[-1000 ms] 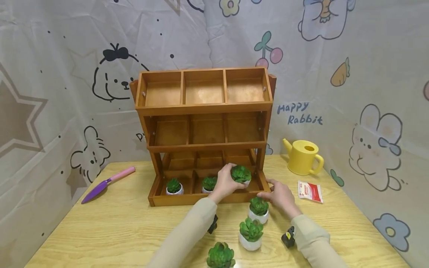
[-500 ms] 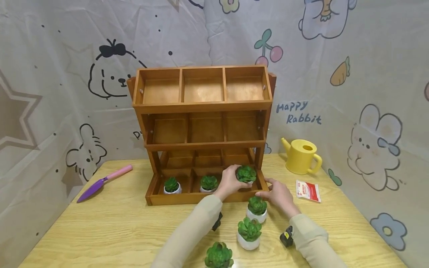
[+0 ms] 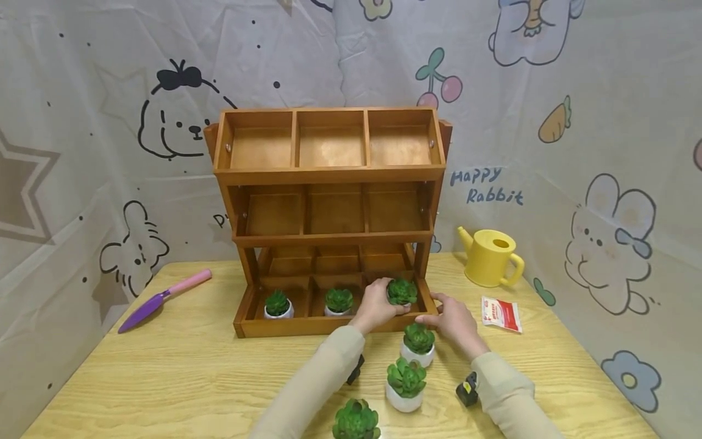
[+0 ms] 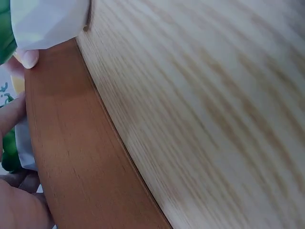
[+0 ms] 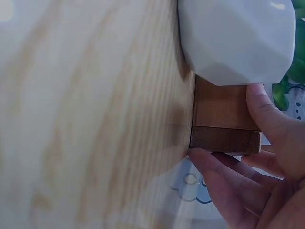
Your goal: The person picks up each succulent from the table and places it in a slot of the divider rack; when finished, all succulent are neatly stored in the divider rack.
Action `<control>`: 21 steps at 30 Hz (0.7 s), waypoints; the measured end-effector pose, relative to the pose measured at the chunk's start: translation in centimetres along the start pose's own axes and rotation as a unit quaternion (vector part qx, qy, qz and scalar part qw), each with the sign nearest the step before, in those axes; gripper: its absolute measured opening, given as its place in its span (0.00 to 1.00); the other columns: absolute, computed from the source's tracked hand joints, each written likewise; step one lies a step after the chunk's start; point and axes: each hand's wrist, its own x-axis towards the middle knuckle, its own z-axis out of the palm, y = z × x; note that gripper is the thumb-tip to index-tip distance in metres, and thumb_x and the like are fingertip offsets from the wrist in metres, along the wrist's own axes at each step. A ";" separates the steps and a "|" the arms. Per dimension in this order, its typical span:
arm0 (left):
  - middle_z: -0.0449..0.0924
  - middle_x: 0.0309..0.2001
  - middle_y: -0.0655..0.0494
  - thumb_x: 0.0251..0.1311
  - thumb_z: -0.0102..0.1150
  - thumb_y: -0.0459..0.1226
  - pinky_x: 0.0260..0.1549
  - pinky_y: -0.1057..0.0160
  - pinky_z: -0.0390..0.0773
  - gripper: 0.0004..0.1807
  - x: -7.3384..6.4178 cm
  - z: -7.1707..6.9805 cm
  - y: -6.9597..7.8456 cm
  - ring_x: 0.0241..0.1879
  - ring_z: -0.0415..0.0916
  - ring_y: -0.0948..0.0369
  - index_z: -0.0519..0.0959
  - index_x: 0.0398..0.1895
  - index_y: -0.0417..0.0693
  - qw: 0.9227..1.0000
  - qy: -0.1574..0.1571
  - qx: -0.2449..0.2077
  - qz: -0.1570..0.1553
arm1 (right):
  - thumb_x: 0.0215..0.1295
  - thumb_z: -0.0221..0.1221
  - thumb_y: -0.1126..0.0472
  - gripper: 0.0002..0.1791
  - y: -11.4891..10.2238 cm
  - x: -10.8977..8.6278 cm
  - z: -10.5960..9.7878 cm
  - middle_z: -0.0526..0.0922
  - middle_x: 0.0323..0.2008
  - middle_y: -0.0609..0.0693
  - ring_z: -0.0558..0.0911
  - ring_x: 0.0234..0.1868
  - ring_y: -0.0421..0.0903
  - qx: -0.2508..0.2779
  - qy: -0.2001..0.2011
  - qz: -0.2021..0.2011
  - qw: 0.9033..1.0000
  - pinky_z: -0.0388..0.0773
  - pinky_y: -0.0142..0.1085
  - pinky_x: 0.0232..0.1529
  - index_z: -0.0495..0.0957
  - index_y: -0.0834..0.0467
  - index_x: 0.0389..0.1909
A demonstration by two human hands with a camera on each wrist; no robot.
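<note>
A three-tier wooden plant rack (image 3: pixel 329 177) stands on the table. In its bottom tier's right compartment, my left hand (image 3: pixel 377 306) grips a small potted succulent (image 3: pixel 402 292) with green leaves. Two similar succulents, one on the left (image 3: pixel 278 304) and one in the middle (image 3: pixel 339 301), occupy the other front compartments of that tier. My right hand (image 3: pixel 456 322) holds the rack's lower right front corner; in the right wrist view its thumb (image 5: pixel 262 107) lies on the front board and its fingers are beside the end. The left wrist view shows the white pot (image 4: pixel 24 143) partly hidden behind the front board.
Three more potted succulents stand before the rack: one near its corner (image 3: pixel 418 341), one closer (image 3: pixel 406 384), one at the bottom edge (image 3: pixel 356 419). A yellow watering can (image 3: pixel 492 258) and red-white packet (image 3: pixel 501 314) lie right; a purple trowel with pink handle (image 3: pixel 164 300) lies left.
My left hand has carried the succulent rightward and then down into the bottom tier's right compartment. The right hand has stayed at the rack's corner. The head view has shifted slightly.
</note>
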 end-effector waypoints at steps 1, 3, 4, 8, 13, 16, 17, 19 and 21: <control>0.76 0.55 0.43 0.49 0.73 0.45 0.51 0.52 0.76 0.38 0.0 0.1 0.0 0.54 0.75 0.49 0.70 0.62 0.38 1.000 0.000 0.002 -0.001 | 0.53 0.68 0.44 0.43 0.0 0.0 0.0 0.82 0.48 0.66 0.81 0.47 0.60 -0.001 0.000 0.000 1.000 0.77 0.52 0.43 0.68 0.63 0.65; 0.76 0.56 0.43 0.50 0.72 0.45 0.52 0.52 0.76 0.38 0.0 0.2 0.0 0.54 0.75 0.49 0.69 0.62 0.38 1.000 -0.004 0.009 -0.007 | 0.53 0.68 0.44 0.43 0.1 0.0 0.0 0.82 0.47 0.66 0.81 0.46 0.60 -0.001 -0.001 -0.001 1.000 0.77 0.52 0.42 0.68 0.63 0.64; 0.76 0.56 0.43 0.50 0.71 0.46 0.51 0.52 0.76 0.38 0.0 0.2 0.0 0.54 0.76 0.49 0.69 0.62 0.38 1.000 -0.007 0.014 -0.009 | 0.53 0.68 0.44 0.43 0.1 0.0 0.0 0.82 0.47 0.65 0.82 0.46 0.60 -0.001 -0.001 -0.001 1.000 0.77 0.52 0.42 0.68 0.63 0.64; 0.78 0.55 0.43 0.51 0.70 0.48 0.49 0.53 0.78 0.38 0.0 0.4 0.0 0.52 0.78 0.49 0.69 0.62 0.37 0.999 -0.012 0.035 -0.021 | 0.53 0.69 0.44 0.42 0.2 0.1 -0.1 0.83 0.45 0.64 0.82 0.43 0.58 0.001 -0.001 -0.004 1.000 0.78 0.50 0.39 0.68 0.64 0.64; 0.80 0.51 0.42 0.50 0.70 0.49 0.46 0.53 0.79 0.38 0.0 0.3 0.1 0.48 0.79 0.50 0.71 0.59 0.35 0.998 -0.011 0.045 -0.034 | 0.52 0.69 0.45 0.42 0.1 0.0 -0.1 0.83 0.44 0.63 0.83 0.42 0.56 0.003 0.002 -0.005 1.000 0.78 0.49 0.38 0.68 0.64 0.64; 0.80 0.50 0.41 0.49 0.71 0.49 0.45 0.53 0.79 0.39 0.0 0.3 0.2 0.47 0.79 0.49 0.71 0.59 0.34 0.998 -0.011 0.044 -0.045 | 0.52 0.69 0.45 0.42 0.1 0.0 -0.1 0.83 0.43 0.63 0.82 0.42 0.55 0.007 0.003 -0.004 1.000 0.78 0.48 0.38 0.68 0.63 0.64; 0.80 0.51 0.40 0.48 0.71 0.49 0.45 0.52 0.79 0.39 0.1 0.3 0.3 0.48 0.79 0.48 0.71 0.59 0.34 0.998 -0.012 0.043 -0.050 | 0.52 0.69 0.45 0.42 0.1 0.1 -0.1 0.83 0.44 0.63 0.82 0.42 0.55 0.007 0.003 -0.004 1.000 0.78 0.48 0.38 0.68 0.63 0.64; 0.79 0.51 0.39 0.48 0.71 0.49 0.45 0.52 0.79 0.40 0.1 0.3 0.4 0.48 0.79 0.47 0.70 0.60 0.34 0.997 -0.013 0.041 -0.057 | 0.52 0.69 0.44 0.43 0.3 0.1 -0.1 0.83 0.45 0.63 0.82 0.43 0.56 0.008 0.002 -0.003 1.000 0.78 0.49 0.39 0.68 0.63 0.64; 0.79 0.51 0.39 0.48 0.71 0.49 0.46 0.52 0.79 0.40 0.1 0.4 0.6 0.48 0.79 0.47 0.70 0.61 0.34 0.997 -0.015 0.041 -0.063 | 0.52 0.69 0.44 0.43 0.2 0.1 -0.1 0.82 0.45 0.64 0.82 0.44 0.57 0.007 0.001 -0.002 1.000 0.78 0.49 0.39 0.68 0.63 0.64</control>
